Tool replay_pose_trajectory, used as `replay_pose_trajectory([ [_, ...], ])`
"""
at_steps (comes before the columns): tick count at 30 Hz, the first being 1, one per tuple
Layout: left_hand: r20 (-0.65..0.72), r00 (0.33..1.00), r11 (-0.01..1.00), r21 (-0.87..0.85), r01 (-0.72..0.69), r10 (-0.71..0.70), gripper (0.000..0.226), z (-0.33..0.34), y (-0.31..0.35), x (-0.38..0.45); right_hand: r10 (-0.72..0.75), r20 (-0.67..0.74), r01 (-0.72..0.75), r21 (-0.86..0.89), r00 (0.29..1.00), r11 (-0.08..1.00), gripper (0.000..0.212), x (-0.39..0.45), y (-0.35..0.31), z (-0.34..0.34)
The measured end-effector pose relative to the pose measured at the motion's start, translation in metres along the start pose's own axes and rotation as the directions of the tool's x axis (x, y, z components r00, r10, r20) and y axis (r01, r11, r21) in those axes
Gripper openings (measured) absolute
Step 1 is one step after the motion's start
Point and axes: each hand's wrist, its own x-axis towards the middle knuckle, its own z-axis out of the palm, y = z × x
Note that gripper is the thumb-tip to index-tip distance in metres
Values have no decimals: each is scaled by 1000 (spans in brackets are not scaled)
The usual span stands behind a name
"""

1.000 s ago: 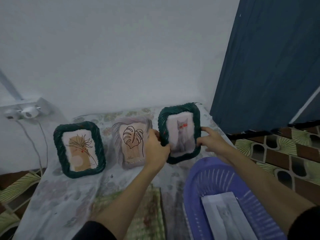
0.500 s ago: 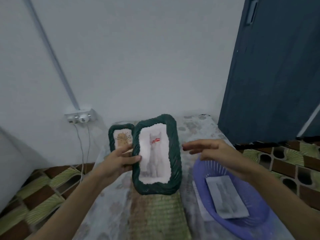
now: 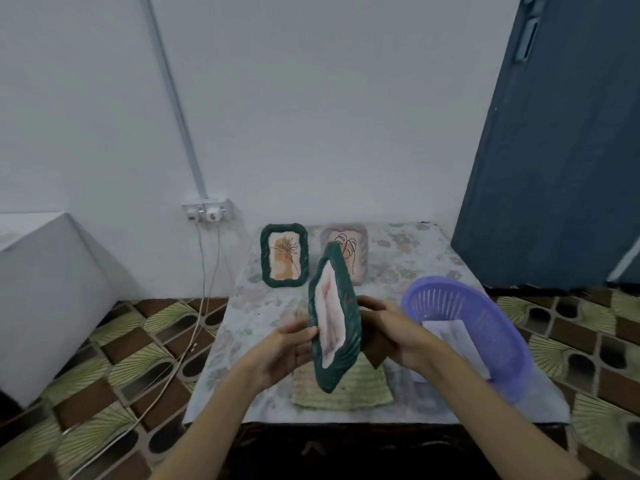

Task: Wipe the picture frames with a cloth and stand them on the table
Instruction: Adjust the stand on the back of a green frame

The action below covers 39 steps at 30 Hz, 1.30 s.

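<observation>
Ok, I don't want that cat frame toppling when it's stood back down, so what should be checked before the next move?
1. Left hand holds the cat frame: ok.
2. Right hand behind it at the brown stand: ok.
3. Stand fully opened: cannot tell.
4. Free table space right of the leaf frame: ok.
5. Green cloth within reach: ok.
6. Frame wiped: cannot tell.

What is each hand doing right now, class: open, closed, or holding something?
Left hand: holding the green cat picture frame by its left edge.
Right hand: behind the frame at its brown back stand; grip cannot be told.
</observation>
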Motion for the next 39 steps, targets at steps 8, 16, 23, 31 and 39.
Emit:
replay_pose_trajectory([
  [8, -49, 897, 653, 703, -281, 440, 58, 40, 15, -12, 58, -305, -118, -185, 951, 976, 9, 13, 34, -17],
  [16, -16, 899, -157, 983, 93, 439, 52, 1, -46, 39, -153, -424, -176, -641, 893, 747, 33, 48, 58, -34],
  [23, -28, 860, -320, 921, 220, 510, 70, -44, -88, 73, -102, -433, -257, -691, 895, 676, 29, 93, 91, -34],
  [31, -130, 907, -271, 929, 253, 402, 54, -71, -105, 95, -8, -436, -385, -803, 900, 455, 13, 134, 124, -24],
  [39, -190, 927, -262, 924, 280, 322, 49, -88, -124, 102, -222, -371, -386, -922, 902, -28, 42, 126, 157, -5],
])
